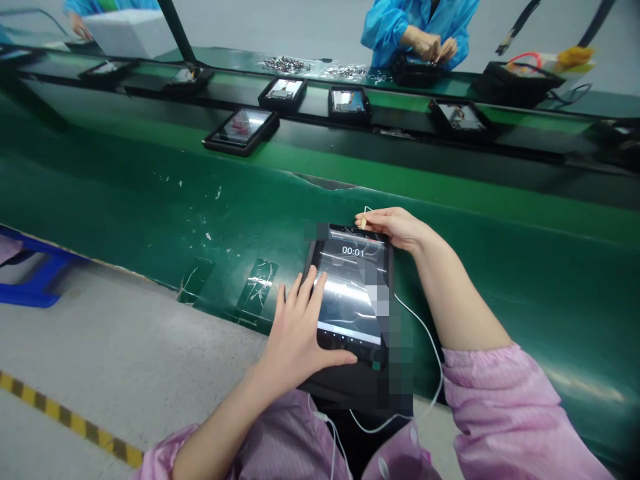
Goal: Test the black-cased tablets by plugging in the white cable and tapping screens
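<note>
A black tablet-like device (350, 293) lies at the near edge of the green bench, its lit screen showing "00:01" near the top. Over the screen's left side and lower edge rests my left hand (300, 327), fingers spread and thumb stretched out to the right. At the device's top edge, my right hand (395, 227) pinches the end of a white cable (425, 327); something small and yellowish shows at its fingertips. Whether the cable end sits in the device cannot be made out. The cable runs down the device's right side to my lap, where an earphone-like split (323, 417) shows.
Beyond the green bench (125, 200), several similar devices (243, 130) lie along a dark conveyor strip. Across it, a person in blue sleeves (390, 30) works near small metal parts (287, 65). A white foam box (127, 33) stands far left; a blue stool (30, 293) is at left.
</note>
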`<move>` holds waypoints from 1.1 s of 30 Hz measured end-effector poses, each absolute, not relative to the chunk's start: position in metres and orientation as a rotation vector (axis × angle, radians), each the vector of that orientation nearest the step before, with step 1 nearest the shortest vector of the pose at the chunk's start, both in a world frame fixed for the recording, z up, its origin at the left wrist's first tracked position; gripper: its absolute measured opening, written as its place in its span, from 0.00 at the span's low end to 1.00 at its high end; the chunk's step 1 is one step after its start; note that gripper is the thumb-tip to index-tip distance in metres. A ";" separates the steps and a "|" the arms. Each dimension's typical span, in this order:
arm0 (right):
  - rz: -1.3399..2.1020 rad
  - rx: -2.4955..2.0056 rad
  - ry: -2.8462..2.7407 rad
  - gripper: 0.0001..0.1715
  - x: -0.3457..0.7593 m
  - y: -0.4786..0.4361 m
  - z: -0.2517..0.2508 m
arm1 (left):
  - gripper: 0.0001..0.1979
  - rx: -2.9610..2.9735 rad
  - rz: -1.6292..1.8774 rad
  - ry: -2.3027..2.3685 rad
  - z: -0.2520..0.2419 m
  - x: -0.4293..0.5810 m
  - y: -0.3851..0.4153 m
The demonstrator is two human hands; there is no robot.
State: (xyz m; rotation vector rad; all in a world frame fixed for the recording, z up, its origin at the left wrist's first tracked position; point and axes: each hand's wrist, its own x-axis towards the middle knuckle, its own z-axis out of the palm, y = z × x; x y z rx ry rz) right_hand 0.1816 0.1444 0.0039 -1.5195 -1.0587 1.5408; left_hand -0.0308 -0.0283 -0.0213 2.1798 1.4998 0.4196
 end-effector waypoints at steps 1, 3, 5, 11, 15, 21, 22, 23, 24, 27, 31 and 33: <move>1.568 -1.513 -1.057 0.14 0.182 0.144 0.006 | 0.62 2.182 0.425 1.498 -0.022 -0.031 -0.028; 1.601 -1.515 -1.046 0.16 0.182 0.143 0.010 | 0.62 2.184 0.440 1.495 -0.022 -0.031 -0.028; 1.594 -1.536 -1.030 0.17 0.181 0.142 0.011 | 0.62 2.183 0.454 1.497 -0.024 -0.031 -0.029; 1.479 -1.606 -1.114 0.15 0.176 0.142 0.003 | 0.62 2.182 0.439 1.483 -0.025 -0.032 -0.029; 1.313 -1.573 -0.944 0.17 0.176 0.147 0.003 | 0.60 2.174 0.411 1.486 -0.023 -0.031 -0.029; 1.356 -1.492 -0.833 0.17 0.179 0.153 0.011 | 0.64 2.174 0.415 1.492 -0.024 -0.031 -0.029; 1.406 -1.500 -0.875 0.16 0.178 0.153 0.011 | 0.64 2.177 0.426 1.492 -0.024 -0.031 -0.029; 1.448 -1.506 -0.912 0.15 0.176 0.152 0.011 | 0.64 2.181 0.440 1.493 -0.025 -0.031 -0.029; 1.470 -1.509 -0.937 0.14 0.173 0.150 0.011 | 0.64 2.184 0.456 1.494 -0.025 -0.031 -0.029; 1.459 -1.532 -0.961 0.16 0.169 0.148 0.010 | 0.65 2.190 0.484 1.496 -0.027 -0.031 -0.029; 1.431 -1.558 -0.938 0.18 0.169 0.148 0.009 | 0.65 2.201 0.488 1.496 -0.028 -0.031 -0.029; 1.417 -1.552 -0.921 0.19 0.171 0.149 0.009 | 0.65 2.203 0.493 1.495 -0.028 -0.031 -0.029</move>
